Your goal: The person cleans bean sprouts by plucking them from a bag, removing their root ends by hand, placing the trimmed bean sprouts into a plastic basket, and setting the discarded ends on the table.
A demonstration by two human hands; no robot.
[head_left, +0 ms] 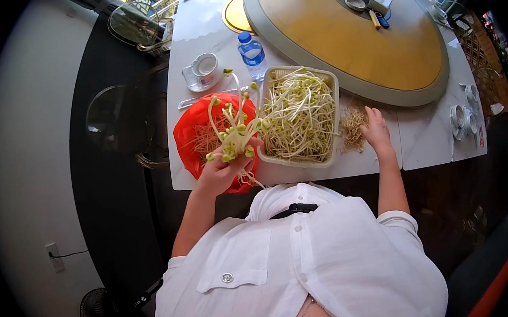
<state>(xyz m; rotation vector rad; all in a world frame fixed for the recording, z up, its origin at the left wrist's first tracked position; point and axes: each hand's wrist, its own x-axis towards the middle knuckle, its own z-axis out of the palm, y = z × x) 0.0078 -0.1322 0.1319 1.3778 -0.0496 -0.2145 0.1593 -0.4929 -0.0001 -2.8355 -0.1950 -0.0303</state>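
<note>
Left hand (222, 171) holds 1 sprout bunch (236, 138); 1 basket (335, 94), 1 bag (185, 128).

Bright, daylight-looking exposure on the marble tabletop (200, 21); brightest patches at the top corners, washed out top right. White shirt (343, 252) runs near clipping, folds still readable. Soft sheen on the gold lazy Susan (317, 48). Floor (445, 195) below the table edge is deep in shadow, detail lost. Strong fisheye: left wall (36, 156) bows, corners vignette to black. Bean sprouts (298, 114) mid-frame reasonably sharp; far edges soft, smeared.
</note>
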